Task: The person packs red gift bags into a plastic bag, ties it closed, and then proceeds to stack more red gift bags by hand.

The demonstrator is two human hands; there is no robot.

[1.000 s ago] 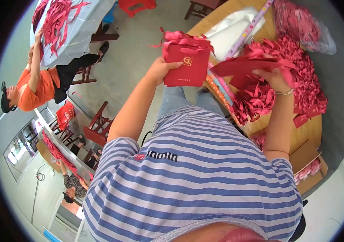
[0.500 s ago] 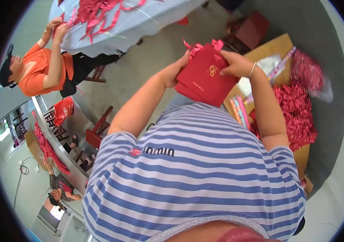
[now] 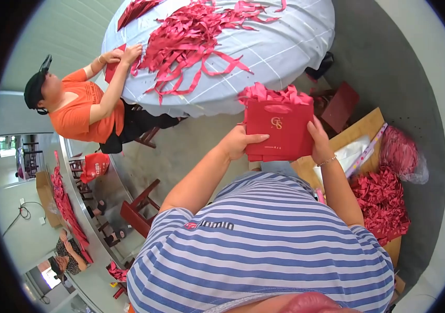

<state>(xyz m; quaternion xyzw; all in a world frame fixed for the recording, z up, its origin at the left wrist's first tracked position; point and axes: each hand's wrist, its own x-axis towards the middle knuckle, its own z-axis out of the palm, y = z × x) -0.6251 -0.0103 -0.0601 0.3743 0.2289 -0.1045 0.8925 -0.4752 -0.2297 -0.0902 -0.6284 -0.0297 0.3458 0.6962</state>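
A stack of red paper gift bags [image 3: 280, 128] is held in front of my chest, with gold lettering on the top one and pink-red ribbons [image 3: 274, 95] bunched along the far edge. My left hand [image 3: 239, 142] grips the stack's left side, thumb lying over the front. On the right edge, my right hand [image 3: 320, 140] is closed with its thumb on the front and the other fingers behind. How many bags are in the stack cannot be told.
A round table [image 3: 285, 47] with a pale cloth carries a heap of red ribbons [image 3: 186, 39]. A co-worker in orange [image 3: 84, 107] handles a red piece there. At right, a wooden board [image 3: 366, 125] lies near piled ribboned bags [image 3: 381, 203] and a plastic-wrapped bundle [image 3: 400, 151]. A red stool [image 3: 140, 208] stands left.
My view has shifted so that more of the round table shows. The bag stack has turned more level and both hands have shifted their hold along its sides.
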